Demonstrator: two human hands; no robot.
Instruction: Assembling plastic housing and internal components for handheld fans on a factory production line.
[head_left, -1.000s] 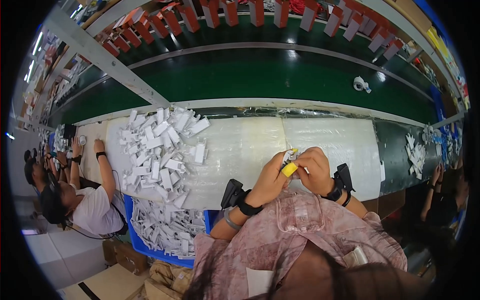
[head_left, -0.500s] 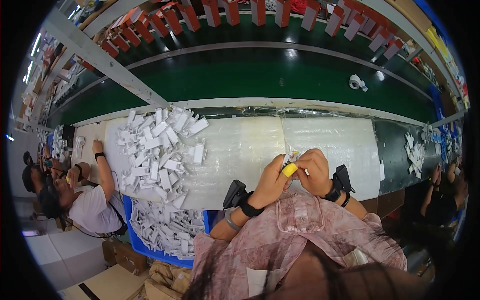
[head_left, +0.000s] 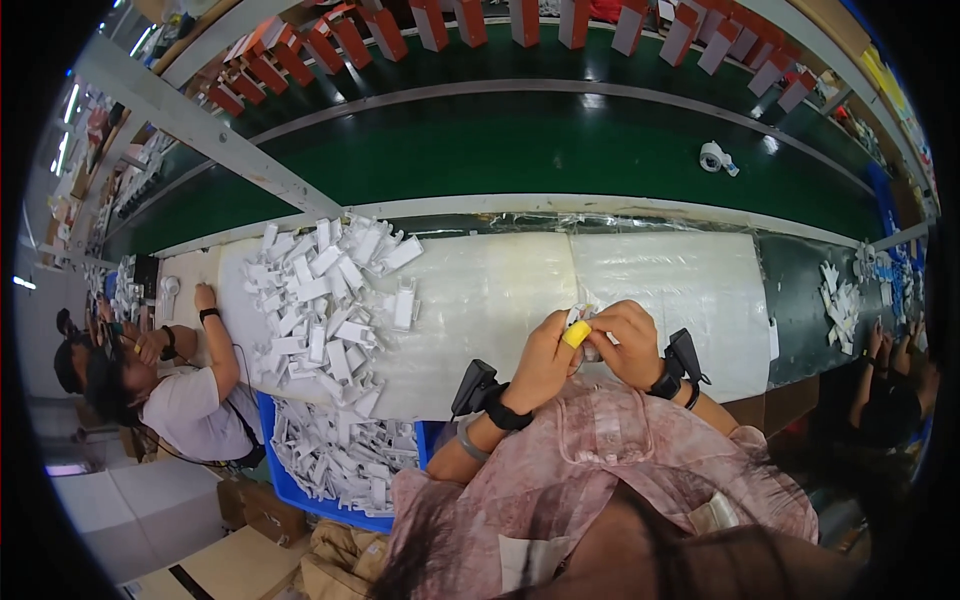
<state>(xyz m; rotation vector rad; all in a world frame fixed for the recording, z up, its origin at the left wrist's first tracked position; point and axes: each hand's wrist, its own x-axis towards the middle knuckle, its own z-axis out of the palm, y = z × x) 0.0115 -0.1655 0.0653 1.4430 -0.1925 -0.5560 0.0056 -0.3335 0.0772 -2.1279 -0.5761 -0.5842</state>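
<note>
My left hand [head_left: 543, 362] and my right hand [head_left: 627, 345] meet close in front of me over the padded bench. Their fingers are closed around a small white plastic piece [head_left: 577, 312], most of which the fingers hide. A yellow wrap [head_left: 576, 334] shows at the left hand's fingertips, seemingly around a finger. To the left lies a heap of white plastic brackets [head_left: 325, 262] on the bench, with a single bracket [head_left: 403, 304] at its right side. Below the heap, a blue bin [head_left: 287, 489] holds many similar white parts.
Beyond the bench runs a green conveyor belt [head_left: 480, 150], carrying a white camera-like device [head_left: 716, 158] and a row of orange-and-white boxes [head_left: 525, 22]. A metal post [head_left: 215, 135] slants across the left. Another person [head_left: 195, 405] works at left; more white parts [head_left: 840, 308] lie at right.
The whole view has shifted slightly. My hands stay together, and the fingers have turned a little, covering more of the white piece.
</note>
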